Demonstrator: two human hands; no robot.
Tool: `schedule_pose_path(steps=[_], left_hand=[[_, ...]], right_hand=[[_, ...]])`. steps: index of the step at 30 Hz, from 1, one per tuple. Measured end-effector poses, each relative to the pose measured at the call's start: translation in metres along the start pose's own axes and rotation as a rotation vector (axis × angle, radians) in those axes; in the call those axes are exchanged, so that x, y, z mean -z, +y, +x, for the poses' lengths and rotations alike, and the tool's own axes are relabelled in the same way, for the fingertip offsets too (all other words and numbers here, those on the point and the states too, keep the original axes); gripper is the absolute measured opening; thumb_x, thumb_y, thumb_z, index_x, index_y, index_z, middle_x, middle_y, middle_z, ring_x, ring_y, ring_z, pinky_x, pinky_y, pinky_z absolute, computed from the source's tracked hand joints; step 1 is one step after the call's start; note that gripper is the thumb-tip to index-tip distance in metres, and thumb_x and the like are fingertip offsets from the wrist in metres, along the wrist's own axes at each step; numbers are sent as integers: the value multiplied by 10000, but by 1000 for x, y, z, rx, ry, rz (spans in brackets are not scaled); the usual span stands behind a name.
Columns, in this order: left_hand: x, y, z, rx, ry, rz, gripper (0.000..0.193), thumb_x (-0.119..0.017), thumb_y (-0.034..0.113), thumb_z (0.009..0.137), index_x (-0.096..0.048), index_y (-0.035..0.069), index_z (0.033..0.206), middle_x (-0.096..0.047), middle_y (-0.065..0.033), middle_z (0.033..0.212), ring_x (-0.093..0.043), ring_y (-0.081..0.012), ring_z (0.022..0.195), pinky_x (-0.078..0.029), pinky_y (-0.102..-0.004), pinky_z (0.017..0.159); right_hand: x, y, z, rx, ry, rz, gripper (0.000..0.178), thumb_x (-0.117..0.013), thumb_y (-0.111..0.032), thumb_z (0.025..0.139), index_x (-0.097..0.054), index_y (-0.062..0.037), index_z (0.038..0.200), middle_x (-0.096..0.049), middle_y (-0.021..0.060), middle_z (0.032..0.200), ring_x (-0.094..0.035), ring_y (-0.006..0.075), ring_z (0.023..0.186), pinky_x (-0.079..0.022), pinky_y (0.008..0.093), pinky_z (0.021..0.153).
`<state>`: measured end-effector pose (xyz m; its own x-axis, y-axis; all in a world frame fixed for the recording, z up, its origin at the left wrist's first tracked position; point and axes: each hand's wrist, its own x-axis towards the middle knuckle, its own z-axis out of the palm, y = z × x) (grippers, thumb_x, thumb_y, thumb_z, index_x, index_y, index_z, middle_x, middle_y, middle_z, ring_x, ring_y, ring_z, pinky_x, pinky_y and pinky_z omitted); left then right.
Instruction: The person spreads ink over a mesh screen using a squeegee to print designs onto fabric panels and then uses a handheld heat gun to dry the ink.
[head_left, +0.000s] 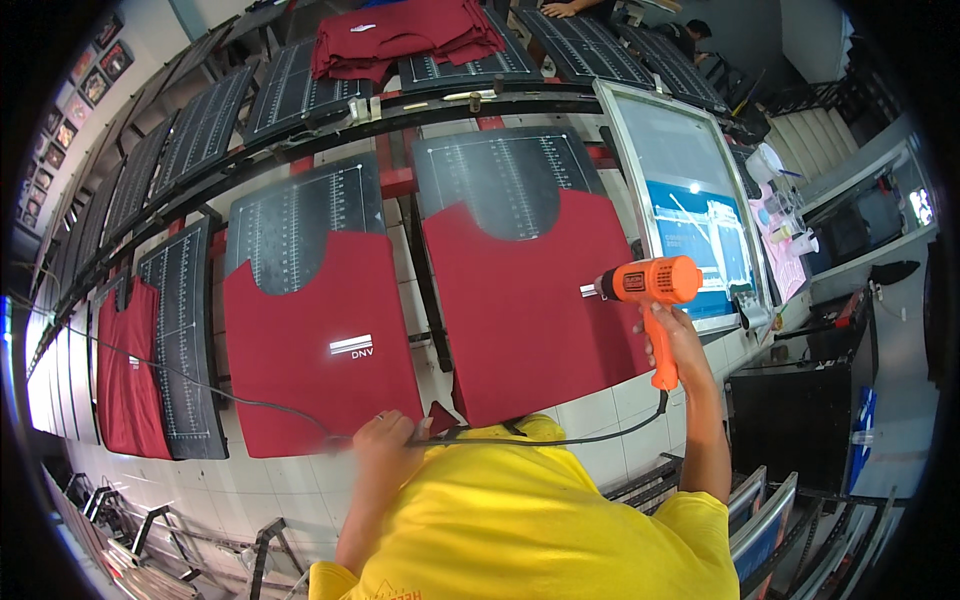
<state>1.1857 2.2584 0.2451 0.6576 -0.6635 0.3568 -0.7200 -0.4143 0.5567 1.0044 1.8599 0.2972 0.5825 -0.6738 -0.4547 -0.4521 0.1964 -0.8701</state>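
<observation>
My right hand [683,352] is wrapped round the handle of an orange heat gun [655,280]. Its nozzle points left, close over the small white print on a dark red shirt piece [520,310], which lies on a black platen [505,185] with a printed grid. From the handle a black power cord [570,441] runs left across my front. My left hand [386,442], somewhat blurred, is closed on that cord by the lower corner of a second red shirt piece [305,345]. That piece bears a white print [351,346] and lies on its own platen [300,200].
Farther left, another red piece [130,380] hangs on a platen. A framed printing screen [690,150] stands at the right, beside cups on a pink surface [785,250]. Folded red pieces [410,35] lie on far platens. Another person's hand [565,8] shows at the top.
</observation>
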Motion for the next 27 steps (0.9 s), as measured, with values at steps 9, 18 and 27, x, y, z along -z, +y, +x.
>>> schedule_pose_path(steps=[9,18,27], left_hand=[[1,-4,-3,-5,-4,8,336,-798,110,706,-484,63,596,-491,-94,588,-522,-302,533,-430,-403,498],[1,-4,-2,-15,15,26,340,-797,119,709,-483,64,591,-485,-94,583,-520,-299,530,-430,-397,495],[-4,-8,-1,-11,8,10,351,-798,127,711,-477,68,582,-487,-92,586,-519,-297,532,-430,-395,495]], right_hand=[[-26,-9,-10,-5,-44,-32,417,-549,-381,978,-528,-15,1174,-627,103,856,-554,121,534,-465,270,423],[-34,-12,-10,35,-46,-51,419,-534,-360,985,-517,-6,1209,-622,104,856,-548,122,536,-460,277,419],[-17,-2,-12,5,32,-3,400,-537,-347,983,-518,-4,1188,-630,108,846,-545,123,510,-451,274,407]])
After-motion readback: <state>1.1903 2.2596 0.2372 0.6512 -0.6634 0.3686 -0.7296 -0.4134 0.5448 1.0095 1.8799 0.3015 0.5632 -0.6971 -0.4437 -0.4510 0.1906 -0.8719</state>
